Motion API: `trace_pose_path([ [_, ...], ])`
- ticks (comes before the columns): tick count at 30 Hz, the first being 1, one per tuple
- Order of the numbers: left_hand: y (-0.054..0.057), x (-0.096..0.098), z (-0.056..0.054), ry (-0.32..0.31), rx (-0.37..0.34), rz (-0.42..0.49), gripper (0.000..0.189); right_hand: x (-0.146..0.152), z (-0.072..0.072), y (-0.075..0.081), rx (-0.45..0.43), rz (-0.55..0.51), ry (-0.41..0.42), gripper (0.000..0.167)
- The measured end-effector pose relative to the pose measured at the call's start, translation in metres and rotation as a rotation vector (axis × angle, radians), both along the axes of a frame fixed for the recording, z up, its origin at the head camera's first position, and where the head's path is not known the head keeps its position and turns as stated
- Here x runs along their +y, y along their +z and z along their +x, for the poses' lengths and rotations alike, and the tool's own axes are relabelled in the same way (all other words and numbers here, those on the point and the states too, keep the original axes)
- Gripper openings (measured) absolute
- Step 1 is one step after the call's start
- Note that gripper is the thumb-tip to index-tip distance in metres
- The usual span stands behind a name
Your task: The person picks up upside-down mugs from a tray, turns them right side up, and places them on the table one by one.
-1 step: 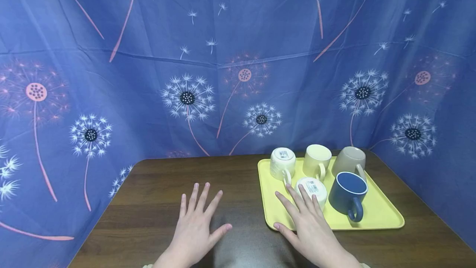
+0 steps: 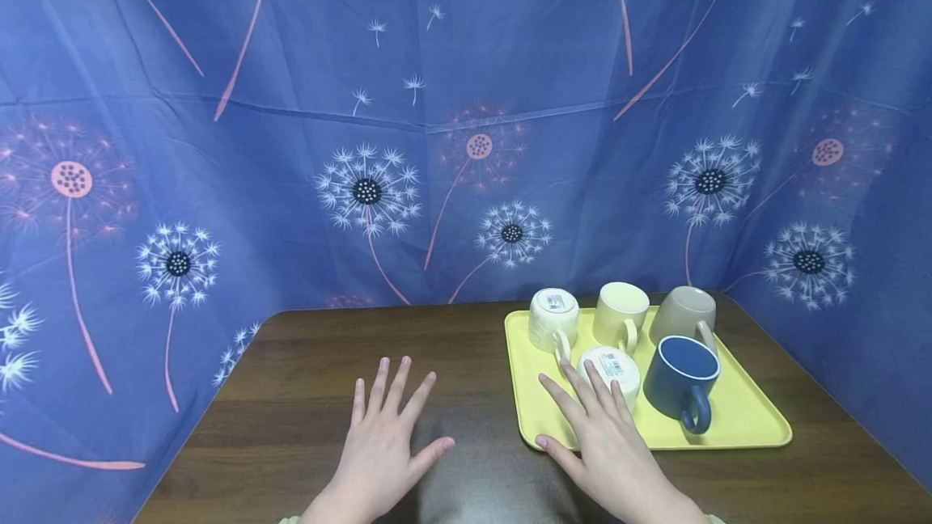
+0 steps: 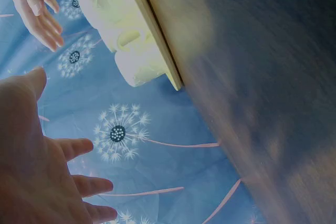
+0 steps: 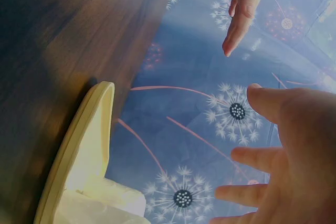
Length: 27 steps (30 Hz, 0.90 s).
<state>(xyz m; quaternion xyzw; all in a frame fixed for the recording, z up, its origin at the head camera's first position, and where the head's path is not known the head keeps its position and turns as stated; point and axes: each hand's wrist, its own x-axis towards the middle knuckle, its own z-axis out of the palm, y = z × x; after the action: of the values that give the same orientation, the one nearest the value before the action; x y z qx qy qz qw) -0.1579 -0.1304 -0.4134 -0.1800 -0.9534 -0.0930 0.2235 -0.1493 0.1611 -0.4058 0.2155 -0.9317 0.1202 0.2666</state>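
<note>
Blue cloth [image 2: 269, 176] printed with white and coral dandelions hangs behind and along both sides of a dark brown wood-grain surface [image 2: 306, 378], its folds showing as faint creases. On the right half of the surface lies a yellow tray [image 2: 743, 427] with rounded corners and a raised rim, carrying five mugs. Along its far side stand, from left to right, a white mug [image 2: 551, 328] turned bottom up with a printed label on its base, a cream mug [image 2: 616, 320] with its handle toward the viewer, and a grey mug [image 2: 677, 322] whose handle points to the near right. Nearer, a second white mug [image 2: 619, 365], also labelled on its upturned base, sits beside a dark blue mug [image 2: 675, 386] with its handle facing the near edge of the tray. Both hands are bare and well apart from each other, palms down, with fingers straight and spread. As the wrist views show, they are held in the air: the left hand [image 2: 382, 447] over the wood to the left of the tray, the right hand [image 2: 615, 451] at the tray's near left corner, its fingers partly covering the second white mug in the head view. Pale sleeve edges [image 2: 290, 520] show at the wrists.
</note>
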Motion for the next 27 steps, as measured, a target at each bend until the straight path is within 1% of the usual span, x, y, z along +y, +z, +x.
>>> trace_pose_path([
  [5, -0.001, 0.0, -0.001, -0.002, 0.038, -0.012, 0.078, 0.001, -0.001, 0.001, 0.028, -0.008, 0.012, 0.066],
  [9, 0.001, 0.0, -0.003, -0.003, 0.057, -0.024, 0.078, 0.002, -0.003, 0.004, 0.059, -0.019, 0.025, 0.067],
  [12, 0.006, 0.001, -0.004, -0.005, 0.057, -0.032, 0.079, 0.004, -0.005, 0.009, 0.06, -0.024, 0.026, 0.066],
  [17, 0.016, 0.003, -0.007, -0.026, 0.053, -0.04, 0.081, 0.008, -0.006, 0.015, 0.066, -0.04, 0.023, 0.065],
  [22, 0.027, 0.008, -0.01, -0.081, 0.059, -0.044, 0.082, 0.019, -0.005, 0.021, 0.107, -0.077, 0.05, 0.061],
  [27, 0.038, 0.02, -0.016, -0.167, 0.079, -0.058, 0.081, 0.035, -0.005, 0.028, 0.122, -0.141, 0.063, 0.057],
])
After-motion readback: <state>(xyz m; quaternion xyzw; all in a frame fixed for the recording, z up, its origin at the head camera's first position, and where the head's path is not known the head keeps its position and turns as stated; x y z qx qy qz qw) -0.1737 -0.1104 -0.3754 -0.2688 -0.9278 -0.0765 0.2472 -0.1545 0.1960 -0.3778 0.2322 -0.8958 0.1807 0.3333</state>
